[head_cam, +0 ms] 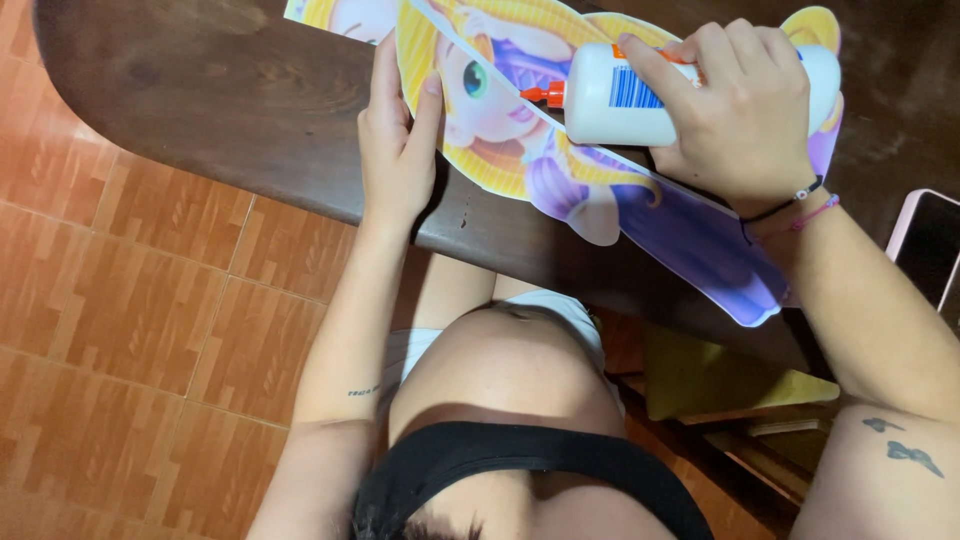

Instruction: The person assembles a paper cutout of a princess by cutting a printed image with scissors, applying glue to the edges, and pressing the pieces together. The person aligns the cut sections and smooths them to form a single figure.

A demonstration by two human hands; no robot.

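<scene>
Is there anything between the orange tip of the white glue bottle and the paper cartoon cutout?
Nothing visible. The orange tip of the white glue bottle lies directly over the cartoon cutout.

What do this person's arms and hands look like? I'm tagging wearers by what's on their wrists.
Both arms are bare, no sleeves. The right hand has thin black, beaded and pink cord bracelets at the wrist and dark tattoos on the arm. The left hand wears nothing; its forearm has a small tattoo.
</scene>
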